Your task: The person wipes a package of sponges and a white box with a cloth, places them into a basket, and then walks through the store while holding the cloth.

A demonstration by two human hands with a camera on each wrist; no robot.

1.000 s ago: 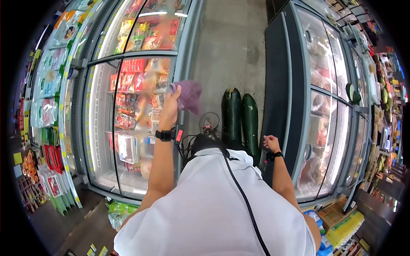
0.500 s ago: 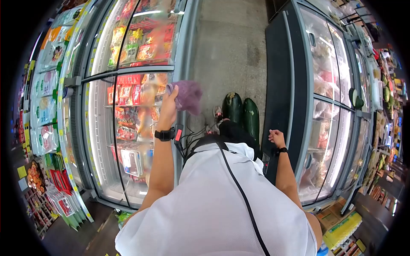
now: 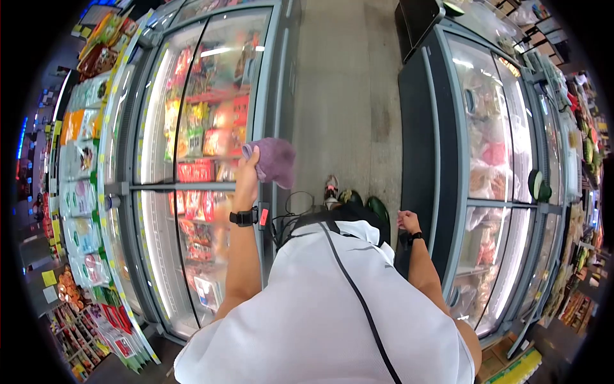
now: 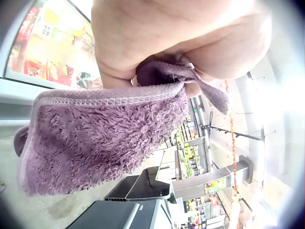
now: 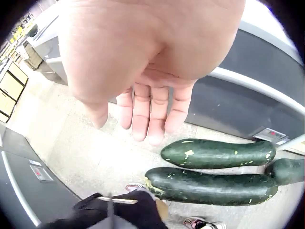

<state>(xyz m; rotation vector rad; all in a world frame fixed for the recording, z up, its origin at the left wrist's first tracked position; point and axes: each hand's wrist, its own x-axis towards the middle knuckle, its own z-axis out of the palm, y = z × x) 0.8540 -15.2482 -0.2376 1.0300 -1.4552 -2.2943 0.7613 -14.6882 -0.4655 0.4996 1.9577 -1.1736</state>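
Note:
A fluffy purple cloth (image 3: 277, 164) hangs from my left hand (image 3: 247, 178), which pinches it by its stitched edge between thumb and fingers. In the left wrist view the cloth (image 4: 95, 140) droops in a fold below the palm, one corner sticking out. The hand is raised beside the glass-doored freezer (image 3: 275, 83) on the left, overlapping its edge in the head view. Low at my right side, my right hand (image 3: 408, 221) holds nothing. Its fingers (image 5: 141, 117) hang loosely bent, near the dark side of the right-hand freezer (image 3: 416, 141).
Large dark green gourds, like winter melons (image 5: 214, 187), lie on the aisle floor (image 3: 339, 96) close to my shoes (image 3: 330, 189). Bagged goods (image 3: 220, 118) fill the left freezer. A black case (image 3: 419, 25) stands farther up on the right. Cables (image 3: 281, 224) hang by my waist.
I have moved forward along the aisle: the freezers and gourds have slid back toward me, and the gourds are now mostly hidden by my body. The cloth stays in my left hand.

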